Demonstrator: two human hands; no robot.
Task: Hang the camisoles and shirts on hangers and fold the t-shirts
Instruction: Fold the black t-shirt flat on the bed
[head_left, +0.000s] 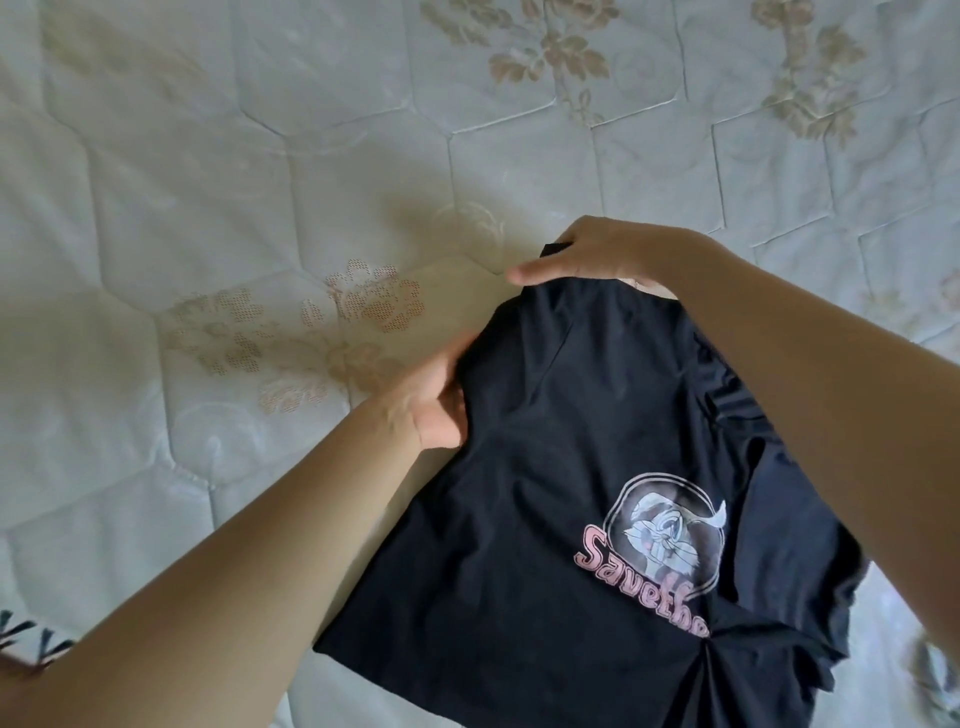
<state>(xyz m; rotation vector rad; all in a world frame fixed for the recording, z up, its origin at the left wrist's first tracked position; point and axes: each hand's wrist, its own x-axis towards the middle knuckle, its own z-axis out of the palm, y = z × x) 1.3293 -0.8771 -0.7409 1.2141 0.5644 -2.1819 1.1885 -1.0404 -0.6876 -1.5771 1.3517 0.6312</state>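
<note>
A black t-shirt (545, 519) with a pink and white cartoon print lies partly lifted over the quilted bed, in the lower right of the head view. My left hand (431, 400) grips its left edge, thumb on top of the cloth and fingers tucked under it. My right hand (592, 257) holds the shirt's far top edge, fingers curled over the fabric. The right side of the shirt is bunched and hidden under my right forearm.
The pale quilted bedspread (260, 182) with beige flower patterns fills the view. A bit of dark patterned fabric (31, 644) shows at the lower left edge, and another patterned patch (935, 670) sits at the lower right.
</note>
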